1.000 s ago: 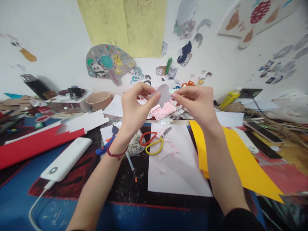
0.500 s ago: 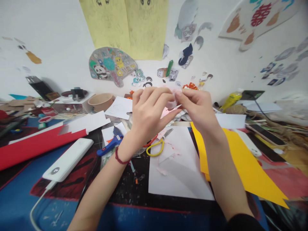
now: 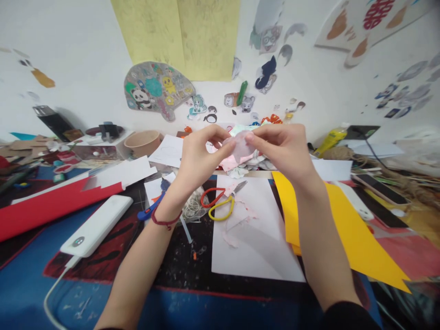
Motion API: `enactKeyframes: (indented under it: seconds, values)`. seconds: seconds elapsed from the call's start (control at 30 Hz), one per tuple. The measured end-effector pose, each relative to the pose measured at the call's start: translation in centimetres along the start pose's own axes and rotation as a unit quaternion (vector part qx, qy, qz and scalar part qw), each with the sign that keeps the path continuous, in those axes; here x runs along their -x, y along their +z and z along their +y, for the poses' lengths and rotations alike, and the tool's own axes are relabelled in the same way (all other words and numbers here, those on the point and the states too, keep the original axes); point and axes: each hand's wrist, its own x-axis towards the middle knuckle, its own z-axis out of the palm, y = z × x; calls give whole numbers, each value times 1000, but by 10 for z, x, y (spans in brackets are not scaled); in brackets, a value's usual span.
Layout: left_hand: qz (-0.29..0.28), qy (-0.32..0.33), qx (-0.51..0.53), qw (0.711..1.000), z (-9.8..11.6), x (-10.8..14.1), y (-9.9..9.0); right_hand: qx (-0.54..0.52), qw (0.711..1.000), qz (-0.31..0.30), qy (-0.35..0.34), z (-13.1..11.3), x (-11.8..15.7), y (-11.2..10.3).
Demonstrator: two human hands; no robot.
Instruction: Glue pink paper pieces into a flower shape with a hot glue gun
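Between my two hands, raised above the table, is a thin, pale pinkish piece of paper point(image 3: 241, 144) with a rounded outline. My left hand point(image 3: 202, 153) pinches its left edge between thumb and fingers. On its right edge, my right hand point(image 3: 280, 146) grips it the same way. Below them lie scissors point(image 3: 222, 211) with one red and one yellow handle, blades resting on a white sheet point(image 3: 254, 256). Torn pink scraps point(image 3: 235, 224) are scattered over that sheet. Behind the held piece sits a heap of crumpled pastel paper point(image 3: 237, 172), partly hidden by my hands.
Yellow card point(image 3: 343, 233) lies to the right, near a phone point(image 3: 380, 189). On the left are a white power bank point(image 3: 98, 227) with a cable, red card point(image 3: 62, 204) and a blue-handled tool point(image 3: 151, 208). A brown bowl point(image 3: 142, 144) stands near the wall.
My left hand has turned and drawn its fingers in, now pinching the paper's left edge. More of the pale piece shows, and the scissors are uncovered. The right hand keeps its hold.
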Motion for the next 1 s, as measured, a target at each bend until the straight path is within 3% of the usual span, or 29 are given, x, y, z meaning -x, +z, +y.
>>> enactKeyframes:
  seconds: [0.23,0.47,1.0]
  values:
    - [-55,-28,-19,998,-6,-3,-6,20,999,-45,4,8,-3,-6]
    - [-133,-64,-1,989,-16,-4,-4,13,999,-24,21,14,-6,-3]
    - [-134,-73,23,988,-29,-5,-1,35,996,-80,36,18,-7,-8]
